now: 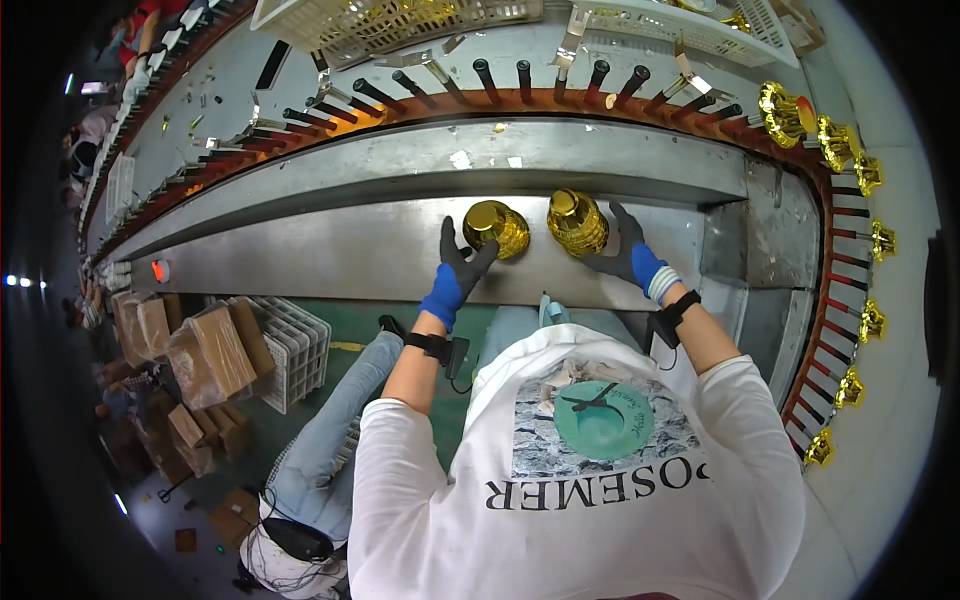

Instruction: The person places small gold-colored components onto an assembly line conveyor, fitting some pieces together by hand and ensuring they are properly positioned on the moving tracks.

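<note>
Two shiny gold, patterned, vase-like pieces rest side by side on the metal bench in front of me. My left hand (464, 268), in a grey and blue glove, is beside the left gold piece (511, 236). Its fingers are spread, and the thumb reaches to that piece's near edge. At the right gold piece (580, 228), my right hand (627, 256) is likewise spread, with the thumb near the base. Whether the fingertips touch either piece is hard to tell. Both pieces show a smooth, narrower gold end pointing away from me.
Behind the metal bench (350, 245) runs a curved line of upright dark spindles (524, 82), several at right topped with gold pieces (872, 322). White plastic baskets (400, 30) stand beyond. At left are cardboard boxes (215, 355), a white crate (300, 350) and a seated person's leg (335, 430).
</note>
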### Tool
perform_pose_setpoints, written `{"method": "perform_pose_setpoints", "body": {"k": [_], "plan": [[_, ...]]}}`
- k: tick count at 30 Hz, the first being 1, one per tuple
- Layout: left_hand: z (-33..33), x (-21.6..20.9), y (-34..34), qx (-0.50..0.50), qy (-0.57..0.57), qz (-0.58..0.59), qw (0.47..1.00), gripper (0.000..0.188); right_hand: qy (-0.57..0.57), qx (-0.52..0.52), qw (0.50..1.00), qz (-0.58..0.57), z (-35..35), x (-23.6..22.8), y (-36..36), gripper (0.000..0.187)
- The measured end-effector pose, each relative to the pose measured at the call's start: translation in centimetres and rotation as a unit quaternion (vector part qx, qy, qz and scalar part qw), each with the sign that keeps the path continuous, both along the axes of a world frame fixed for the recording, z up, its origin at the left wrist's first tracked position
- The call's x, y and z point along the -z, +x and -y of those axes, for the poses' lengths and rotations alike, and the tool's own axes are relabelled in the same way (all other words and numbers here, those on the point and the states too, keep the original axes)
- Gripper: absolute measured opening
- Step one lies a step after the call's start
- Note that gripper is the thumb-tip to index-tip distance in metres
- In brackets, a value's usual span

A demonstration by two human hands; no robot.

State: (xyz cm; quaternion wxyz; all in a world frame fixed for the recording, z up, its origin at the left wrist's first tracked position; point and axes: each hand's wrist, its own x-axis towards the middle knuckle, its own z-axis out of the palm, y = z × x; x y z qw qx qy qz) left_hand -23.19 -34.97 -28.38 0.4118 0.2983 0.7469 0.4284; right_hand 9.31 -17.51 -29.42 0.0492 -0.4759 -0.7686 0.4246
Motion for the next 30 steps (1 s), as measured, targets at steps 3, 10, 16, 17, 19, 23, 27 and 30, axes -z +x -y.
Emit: {"method": "perform_pose_setpoints", "body": {"k": [3,10,16,17,19,23,27,30], "plan": [[-1.0,1.7,-0.3,0.02,0.027,0.085,0.996,0.122,-0.091,0.024,0.993,-0.068,-0.2,1.3,-3.7,0.118],[0.6,1.0,-3.5,0.001,0.047,0.143,0.989,0.101,-0.127,0.021,0.971,-0.2,3.3,3.6,-14.1,0.094],[7.0,-1.6,-16.8,0.036,0.107,0.167,0.979,0.061,-0.149,-0.06,0.969,-0.188,8.4,2.3,-30.5,0.073],[7.1,-2.1,-18.2,0.006,0.101,0.146,0.984,0.058,-0.396,0.064,0.866,-0.297,8.1,3.8,-32.6,0.07],[10.1,-1.1,-22.1,-0.047,0.088,0.097,0.99,0.058,-0.301,-0.028,0.902,-0.308,10.7,2.0,-37.3,0.062],[9.5,0.0,-27.5,-0.093,0.077,0.076,0.99,0.06,-0.116,-0.095,0.959,-0.241,9.8,8.9,-44.3,0.09],[12.0,-0.1,-31.3,-0.136,0.01,0.096,0.986,0.06,-0.032,-0.121,0.966,-0.225,11.7,7.2,-47.5,0.109],[10.9,-1.5,-31.9,-0.093,-0.039,0.062,0.993,0.067,-0.001,-0.117,0.979,-0.17,10.7,6.2,-47.6,0.111]]}}
